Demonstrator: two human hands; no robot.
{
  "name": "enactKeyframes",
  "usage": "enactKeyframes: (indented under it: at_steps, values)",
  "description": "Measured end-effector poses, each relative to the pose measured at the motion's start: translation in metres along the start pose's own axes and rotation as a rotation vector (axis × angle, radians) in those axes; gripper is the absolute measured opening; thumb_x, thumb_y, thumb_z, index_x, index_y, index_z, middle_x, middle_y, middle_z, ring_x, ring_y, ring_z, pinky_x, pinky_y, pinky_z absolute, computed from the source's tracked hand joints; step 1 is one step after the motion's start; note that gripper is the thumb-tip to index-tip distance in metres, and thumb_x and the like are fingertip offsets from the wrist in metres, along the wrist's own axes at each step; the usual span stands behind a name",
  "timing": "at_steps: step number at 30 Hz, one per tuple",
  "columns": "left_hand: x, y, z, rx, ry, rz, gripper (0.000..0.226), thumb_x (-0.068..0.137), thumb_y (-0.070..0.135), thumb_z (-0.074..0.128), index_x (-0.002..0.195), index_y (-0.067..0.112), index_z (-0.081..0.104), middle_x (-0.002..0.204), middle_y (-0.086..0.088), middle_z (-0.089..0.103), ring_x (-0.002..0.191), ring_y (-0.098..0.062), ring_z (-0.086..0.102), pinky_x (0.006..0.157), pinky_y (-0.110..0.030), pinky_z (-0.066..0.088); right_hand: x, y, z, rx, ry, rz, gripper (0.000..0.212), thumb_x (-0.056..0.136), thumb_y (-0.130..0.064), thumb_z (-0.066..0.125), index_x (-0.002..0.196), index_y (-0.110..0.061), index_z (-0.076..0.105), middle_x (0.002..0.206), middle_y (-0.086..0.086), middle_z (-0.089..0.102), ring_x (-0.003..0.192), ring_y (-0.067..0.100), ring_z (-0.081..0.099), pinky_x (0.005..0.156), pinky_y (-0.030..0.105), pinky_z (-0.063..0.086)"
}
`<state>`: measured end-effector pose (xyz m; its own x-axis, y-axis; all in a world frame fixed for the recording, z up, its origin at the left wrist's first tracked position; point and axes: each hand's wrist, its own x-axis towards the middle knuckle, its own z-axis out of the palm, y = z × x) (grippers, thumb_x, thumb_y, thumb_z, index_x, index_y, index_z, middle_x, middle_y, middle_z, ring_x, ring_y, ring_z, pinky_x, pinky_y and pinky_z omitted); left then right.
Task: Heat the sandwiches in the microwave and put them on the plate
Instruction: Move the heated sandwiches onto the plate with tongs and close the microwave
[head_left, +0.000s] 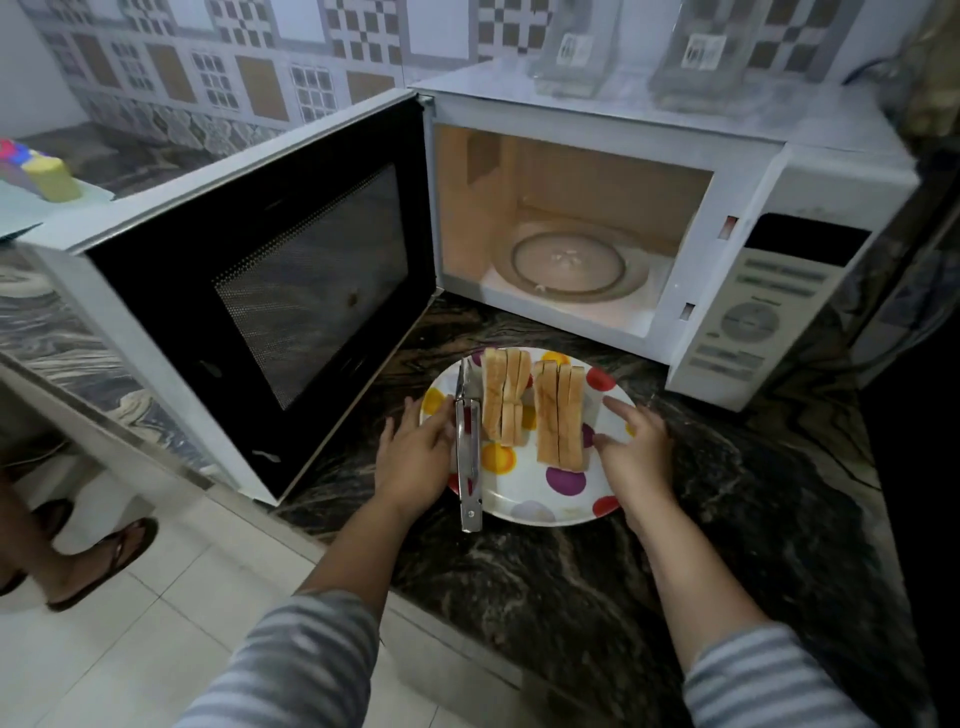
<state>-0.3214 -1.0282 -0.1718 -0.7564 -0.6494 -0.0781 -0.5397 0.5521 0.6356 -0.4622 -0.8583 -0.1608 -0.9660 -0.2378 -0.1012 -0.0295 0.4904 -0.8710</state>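
— On the dark marble surface (701, 519), straight ahead of the open microwave (597, 223): where do your sandwiches (530, 410) stand?

— Two rows on the spotted plate (550, 499), long axes running away from you toward the oven mouth, tongs (467, 447) lying parallel on the plate's left side.

— And your hands?

— Your left hand (415, 457) rests at the left rim against the tongs; your right hand (634, 447) touches the right rim, fingers extended. Neither grip has closed; both look equally near.

— Room to move?

— Door (260, 291) swung wide left, cavity lit, turntable (569, 262) bare. The path forward looks open, though the door edge crowds your left.
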Motion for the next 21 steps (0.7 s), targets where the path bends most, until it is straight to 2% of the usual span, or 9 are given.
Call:
enactKeyframes:
  at_steps: [2,3,5,6,8,11,16,19,21]
  values:
    - [-0.012,0.006,-0.003,-0.410,0.024,-0.067,0.043,0.102,0.026,0.034,0.143,0.038,0.034,0.157,0.001,0.022,0.146,-0.021,0.018,0.120,-0.041,0.013,-0.011,-0.005,-0.007,0.220,0.020,0.074,0.050,0.087,0.000,0.057,0.127,-0.028,0.058,0.134,0.001,0.049,0.117,0.023,0.054,0.094,0.037,0.050]
    - [-0.021,0.008,-0.006,-0.609,0.026,-0.095,0.043,0.102,0.022,0.037,0.143,0.035,0.036,0.155,0.000,0.025,0.143,-0.021,0.026,0.118,-0.043,0.022,-0.019,-0.007,-0.010,0.305,0.029,0.109,0.051,0.088,0.003,0.055,0.128,-0.029,0.058,0.124,0.000,0.055,0.102,0.021,0.060,0.081,0.033,0.055]
    - [-0.042,0.011,-0.014,-0.861,0.030,-0.113,0.044,0.102,0.014,0.039,0.144,0.030,0.038,0.152,0.000,0.031,0.136,-0.020,0.037,0.113,-0.043,0.033,-0.035,-0.011,-0.016,0.434,0.042,0.156,0.052,0.089,0.004,0.054,0.128,-0.031,0.057,0.109,0.001,0.062,0.079,0.016,0.061,0.063,0.028,0.053]
    - [-0.053,0.010,-0.018,-0.923,0.036,-0.111,0.046,0.102,0.011,0.039,0.144,0.029,0.038,0.150,0.000,0.036,0.132,-0.019,0.042,0.111,-0.043,0.036,-0.045,-0.012,-0.017,0.480,0.043,0.162,0.052,0.090,0.003,0.054,0.129,-0.031,0.057,0.108,0.002,0.064,0.078,0.016,0.062,0.061,0.028,0.053]
    - [-0.075,0.004,-0.027,-0.956,0.058,-0.107,0.046,0.101,0.010,0.041,0.143,0.031,0.040,0.142,0.002,0.045,0.126,-0.016,0.048,0.109,-0.044,0.038,-0.066,-0.012,-0.018,0.531,0.025,0.165,0.050,0.091,0.001,0.054,0.129,-0.030,0.057,0.114,0.005,0.064,0.090,0.020,0.064,0.066,0.031,0.054]
    - [-0.107,-0.013,-0.039,-0.936,0.117,-0.091,0.042,0.101,0.013,0.044,0.139,0.029,0.045,0.145,0.002,0.046,0.131,-0.015,0.045,0.112,-0.042,0.035,-0.107,-0.010,-0.014,0.584,-0.033,0.178,0.046,0.092,0.000,0.054,0.128,-0.029,0.058,0.118,0.008,0.063,0.099,0.027,0.063,0.077,0.038,0.055]
    - [-0.162,-0.055,-0.063,-0.978,0.106,-0.140,0.042,0.101,0.021,0.044,0.143,0.023,0.042,0.137,-0.003,0.055,0.119,-0.028,0.058,0.099,-0.054,0.043,-0.193,-0.003,0.007,0.586,-0.038,0.223,0.048,0.094,-0.003,0.053,0.130,-0.035,0.055,0.119,0.002,0.059,0.099,0.026,0.062,0.072,0.038,0.055]
    - [-0.204,-0.093,-0.076,-0.942,0.078,-0.139,0.046,0.098,0.029,0.051,0.143,0.026,0.042,0.138,-0.004,0.055,0.122,-0.031,0.056,0.099,-0.058,0.040,-0.252,0.005,0.023,0.540,-0.027,0.258,0.046,0.095,-0.009,0.054,0.130,-0.038,0.054,0.124,0.000,0.054,0.106,0.029,0.058,0.084,0.051,0.055]
    - [-0.231,-0.118,-0.085,-0.921,0.074,-0.150,0.048,0.096,0.030,0.055,0.143,0.026,0.043,0.135,-0.003,0.058,0.117,-0.028,0.060,0.096,-0.056,0.042,-0.288,0.006,0.033,0.547,-0.042,0.262,0.046,0.095,-0.006,0.053,0.131,-0.036,0.053,0.125,0.000,0.053,0.106,0.028,0.056,0.088,0.051,0.053]
